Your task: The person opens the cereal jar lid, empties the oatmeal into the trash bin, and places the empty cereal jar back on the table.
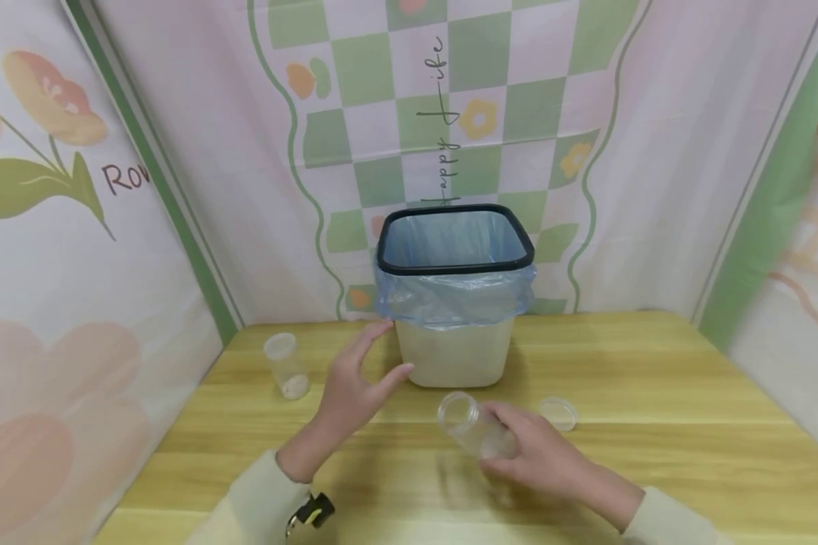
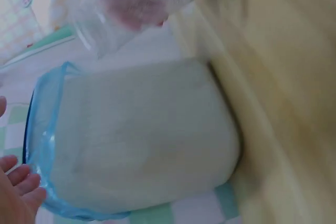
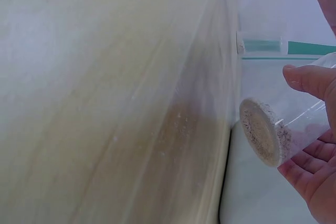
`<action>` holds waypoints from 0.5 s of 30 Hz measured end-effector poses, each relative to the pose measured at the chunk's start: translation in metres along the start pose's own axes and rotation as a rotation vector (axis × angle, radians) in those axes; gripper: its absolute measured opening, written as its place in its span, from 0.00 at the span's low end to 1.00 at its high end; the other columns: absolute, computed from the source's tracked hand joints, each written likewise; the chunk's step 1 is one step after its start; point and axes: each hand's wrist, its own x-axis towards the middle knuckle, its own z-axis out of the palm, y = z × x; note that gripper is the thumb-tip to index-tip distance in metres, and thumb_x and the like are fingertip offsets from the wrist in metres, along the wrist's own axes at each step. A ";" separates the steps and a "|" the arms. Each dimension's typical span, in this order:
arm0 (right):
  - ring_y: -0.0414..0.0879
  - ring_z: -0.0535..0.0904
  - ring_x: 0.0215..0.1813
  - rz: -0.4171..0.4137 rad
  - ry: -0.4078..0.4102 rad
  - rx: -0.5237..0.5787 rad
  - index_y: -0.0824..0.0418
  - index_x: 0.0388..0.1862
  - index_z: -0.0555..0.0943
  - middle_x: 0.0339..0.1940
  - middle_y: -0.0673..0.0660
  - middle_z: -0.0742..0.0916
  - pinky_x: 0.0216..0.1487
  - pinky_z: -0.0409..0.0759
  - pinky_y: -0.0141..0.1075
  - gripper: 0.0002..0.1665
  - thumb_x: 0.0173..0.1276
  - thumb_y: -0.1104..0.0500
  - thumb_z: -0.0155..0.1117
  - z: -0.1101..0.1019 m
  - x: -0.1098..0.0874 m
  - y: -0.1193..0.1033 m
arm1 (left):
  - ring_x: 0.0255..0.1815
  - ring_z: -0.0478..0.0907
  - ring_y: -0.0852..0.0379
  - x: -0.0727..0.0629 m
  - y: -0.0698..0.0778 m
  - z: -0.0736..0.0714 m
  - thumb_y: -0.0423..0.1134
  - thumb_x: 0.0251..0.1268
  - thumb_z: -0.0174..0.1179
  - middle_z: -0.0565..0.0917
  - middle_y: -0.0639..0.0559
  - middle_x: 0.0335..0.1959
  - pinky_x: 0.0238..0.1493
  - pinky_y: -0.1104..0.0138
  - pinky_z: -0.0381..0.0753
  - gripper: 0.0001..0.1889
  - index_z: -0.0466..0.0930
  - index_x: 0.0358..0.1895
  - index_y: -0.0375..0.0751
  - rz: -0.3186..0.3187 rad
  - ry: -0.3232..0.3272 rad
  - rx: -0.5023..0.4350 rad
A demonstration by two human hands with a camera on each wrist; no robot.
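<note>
My right hand (image 1: 535,454) grips a clear plastic jar (image 1: 466,431) round its side, tilted with its uncapped mouth toward the left and back. Pale grainy stuff lies at the bottom of that jar (image 3: 265,132) in the right wrist view. My left hand (image 1: 354,386) is held out with thumb and fingers spread, and holds nothing. Its fingertips are close by the left side of the bin (image 1: 457,352), a whitish one lined with a blue bag (image 1: 457,299) under a black rim. In the left wrist view, its fingers (image 2: 23,179) appear beside the bag.
A round clear lid (image 1: 559,414) lies on the wooden table (image 1: 654,393), right of the held jar. Another clear jar (image 1: 286,367) with something whitish at its bottom stands at the left. A patterned curtain (image 1: 354,76) hangs behind the bin.
</note>
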 end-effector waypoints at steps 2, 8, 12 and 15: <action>0.43 0.79 0.43 -0.009 0.016 -0.015 0.62 0.59 0.74 0.48 0.52 0.84 0.39 0.80 0.34 0.38 0.51 0.53 0.79 -0.004 -0.001 0.000 | 0.61 0.74 0.45 0.012 -0.003 -0.002 0.37 0.51 0.74 0.77 0.37 0.60 0.61 0.55 0.72 0.32 0.73 0.60 0.28 0.095 0.023 0.036; 0.42 0.79 0.41 -0.068 0.089 -0.028 0.62 0.57 0.76 0.46 0.51 0.84 0.37 0.80 0.34 0.37 0.48 0.55 0.81 -0.014 -0.005 0.000 | 0.64 0.71 0.45 0.048 -0.013 -0.008 0.40 0.54 0.72 0.74 0.36 0.63 0.62 0.55 0.72 0.33 0.72 0.61 0.27 0.193 0.009 0.151; 0.41 0.78 0.39 -0.126 0.141 -0.066 0.62 0.55 0.76 0.44 0.50 0.84 0.34 0.79 0.34 0.36 0.47 0.55 0.82 -0.018 -0.007 0.000 | 0.65 0.70 0.45 0.070 -0.018 -0.009 0.39 0.55 0.71 0.75 0.34 0.61 0.64 0.56 0.69 0.31 0.73 0.60 0.26 0.225 -0.008 0.182; 0.39 0.78 0.37 -0.160 0.171 -0.085 0.62 0.53 0.77 0.41 0.47 0.84 0.33 0.79 0.33 0.36 0.46 0.56 0.82 -0.020 -0.007 0.001 | 0.65 0.70 0.45 0.084 -0.023 -0.008 0.39 0.56 0.71 0.76 0.34 0.61 0.66 0.58 0.68 0.30 0.74 0.60 0.27 0.234 -0.022 0.196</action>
